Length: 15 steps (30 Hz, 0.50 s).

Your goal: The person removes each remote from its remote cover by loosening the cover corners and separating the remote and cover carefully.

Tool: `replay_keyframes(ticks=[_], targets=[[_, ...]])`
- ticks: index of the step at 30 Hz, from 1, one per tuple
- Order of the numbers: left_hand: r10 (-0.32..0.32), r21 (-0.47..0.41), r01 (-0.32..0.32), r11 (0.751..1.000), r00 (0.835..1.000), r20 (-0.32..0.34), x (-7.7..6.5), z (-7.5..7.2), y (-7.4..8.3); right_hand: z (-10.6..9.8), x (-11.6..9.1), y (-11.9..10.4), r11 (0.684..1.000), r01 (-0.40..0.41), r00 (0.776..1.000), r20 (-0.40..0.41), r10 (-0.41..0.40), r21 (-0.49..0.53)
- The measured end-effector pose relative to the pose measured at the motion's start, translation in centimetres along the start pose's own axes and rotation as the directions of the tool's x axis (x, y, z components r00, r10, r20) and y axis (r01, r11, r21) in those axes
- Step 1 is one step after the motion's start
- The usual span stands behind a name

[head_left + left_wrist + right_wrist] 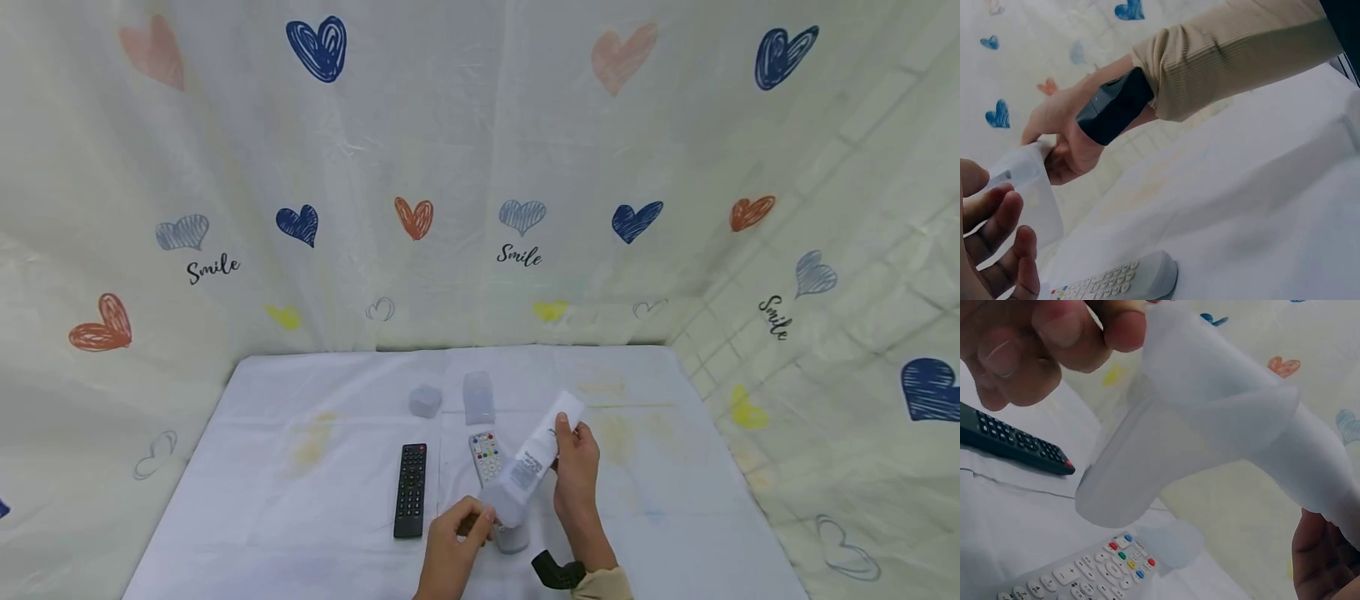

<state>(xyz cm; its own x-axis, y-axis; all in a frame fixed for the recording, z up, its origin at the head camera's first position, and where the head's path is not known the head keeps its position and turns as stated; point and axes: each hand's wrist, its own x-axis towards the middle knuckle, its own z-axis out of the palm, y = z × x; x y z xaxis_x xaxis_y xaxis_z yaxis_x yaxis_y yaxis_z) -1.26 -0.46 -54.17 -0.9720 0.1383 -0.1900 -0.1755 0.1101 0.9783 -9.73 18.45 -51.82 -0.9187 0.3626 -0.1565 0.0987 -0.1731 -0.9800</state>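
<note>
My right hand grips a long whitish translucent sleeve with printed dark text, near its upper end. The sleeve slants down to the left. My left hand pinches its lower edge between thumb and fingertips. In the right wrist view a soft flap of the sleeve hangs down beneath the left fingers. Beneath the sleeve lies a white remote control with coloured buttons, its middle hidden in the head view. To the left, a black remote control lies lengthwise on the table.
Farther back on the white-covered table lie a small translucent folded piece and a flat translucent piece. A curtain with printed hearts hangs behind the table and along its sides. A black device sits at the right wrist.
</note>
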Motion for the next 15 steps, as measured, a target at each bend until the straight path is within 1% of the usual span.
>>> replay_keyframes(ticks=[4,6,7,11,15], targets=[[-0.050,-0.063,0.057,0.996,0.994,0.100,0.3,0.2,-0.6,-0.5,-0.1,0.3,1.000,0.027,0.999,-0.032,-0.026,0.013],[-0.068,-0.078,0.078,0.994,0.989,0.134,0.5,0.4,-0.8,-0.5,-0.2,0.4,0.999,0.047,0.998,-0.047,-0.046,0.021],[-0.076,-0.079,0.087,0.993,0.987,0.139,0.6,0.5,-0.9,-0.4,-0.2,0.5,0.998,0.055,0.997,-0.053,-0.054,0.020],[-0.094,-0.064,0.102,0.993,0.988,0.120,0.8,1.1,-1.0,0.0,-0.4,0.9,0.997,0.078,0.994,-0.082,-0.075,0.023],[-0.091,-0.084,0.096,0.992,0.994,0.059,0.9,1.5,-1.1,0.6,-0.5,1.3,0.996,0.083,0.993,-0.093,-0.078,0.043]])
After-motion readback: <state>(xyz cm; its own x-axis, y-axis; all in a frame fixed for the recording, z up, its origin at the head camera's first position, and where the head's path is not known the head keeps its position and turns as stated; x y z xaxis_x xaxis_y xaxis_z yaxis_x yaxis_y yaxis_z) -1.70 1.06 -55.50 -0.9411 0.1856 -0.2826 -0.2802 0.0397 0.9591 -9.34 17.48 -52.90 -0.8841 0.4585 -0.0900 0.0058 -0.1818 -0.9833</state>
